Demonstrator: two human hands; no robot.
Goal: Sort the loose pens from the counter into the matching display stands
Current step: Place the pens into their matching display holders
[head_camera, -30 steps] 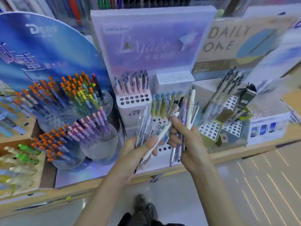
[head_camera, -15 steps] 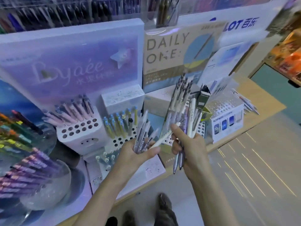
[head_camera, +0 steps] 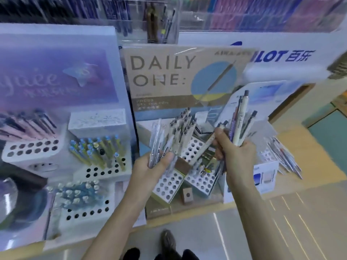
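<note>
Counter (head_camera: 319,147) of pale wood runs across our view and carries the display stands side by side. On our left is the purple stand (head_camera: 56,81), with pink, yellow-blue and pale blue pens in its white blocks. In the middle is the brown DAILY ONE stand (head_camera: 161,72), and a white stand (head_camera: 266,173) is on our right. Cream pens (head_camera: 183,128) stand upright in the rear block of the DAILY ONE stand, while its front perforated blocks (head_camera: 167,186) show mostly open holes. Both our hands are raised in front of that middle stand. Our left hand (head_camera: 150,169) is curled round a fan of clear and grey pens (head_camera: 155,139), the thumb pressed across their barrels and the tips pointing up. Our right hand (head_camera: 236,154) grips an upright bunch of cream, purple and dark pens (head_camera: 241,124) against the palm. Its thumb and forefinger also pinch a single cream pen (head_camera: 204,147), which slants down and to the left above the perforated blocks, clear of them. More loose pens (head_camera: 285,158) lie fanned out on the counter just right of the white stand, apart from both hands.
</note>
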